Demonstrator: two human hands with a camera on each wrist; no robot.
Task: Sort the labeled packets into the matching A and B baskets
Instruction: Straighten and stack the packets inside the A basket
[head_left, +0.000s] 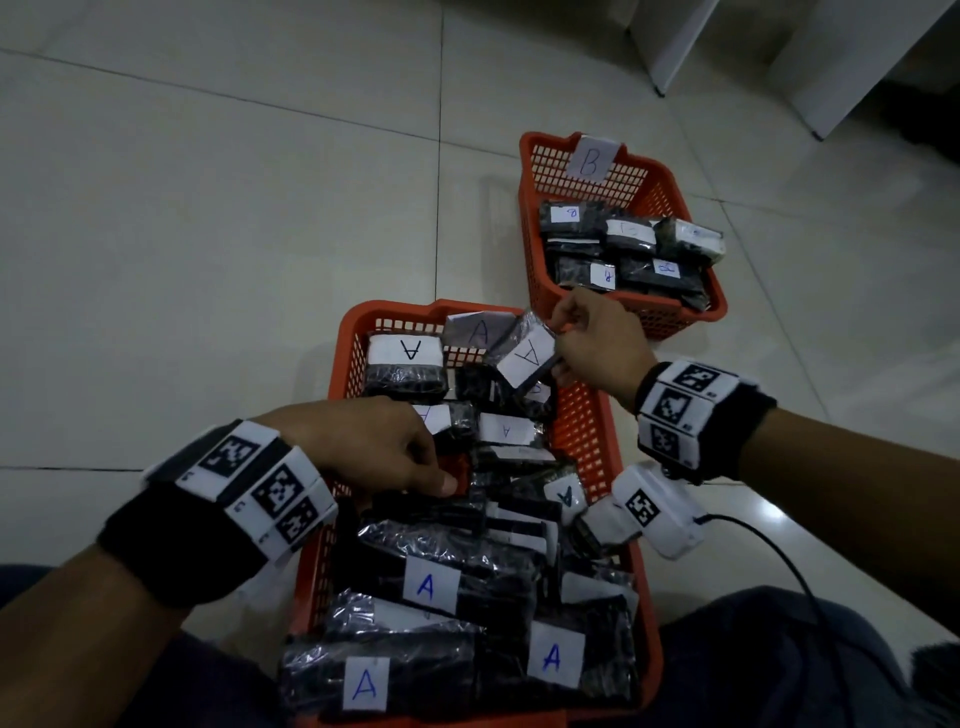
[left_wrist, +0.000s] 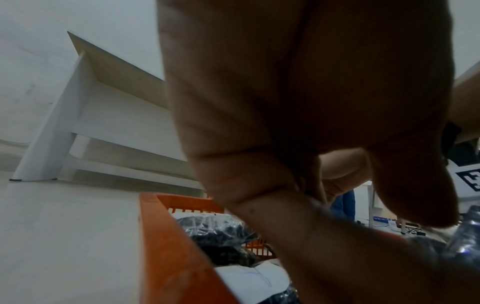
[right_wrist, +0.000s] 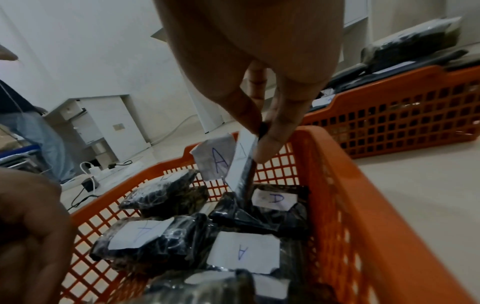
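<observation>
An orange basket (head_left: 343, 364) tagged A (head_left: 478, 330) lies in front of me, filled with several dark packets bearing white A labels. My right hand (head_left: 558, 345) pinches one A-labelled packet (head_left: 530, 356) by its edge, holding it tilted above the basket's far end. The right wrist view shows the same packet (right_wrist: 240, 172) hanging from thumb and finger (right_wrist: 259, 133), just in front of the basket's A tag (right_wrist: 215, 160). My left hand (head_left: 431, 467) hovers over the basket's middle with loosely curled fingers and holds nothing. The B basket (head_left: 535, 218) stands far right, holding several B packets.
Pale floor tiles surround both baskets. White shelving (head_left: 779, 52) stands at the far right. A black cable (head_left: 769, 540) trails beside my right knee. In the right wrist view another person's legs (right_wrist: 33, 131) and a power strip (right_wrist: 88, 174) are on the far left.
</observation>
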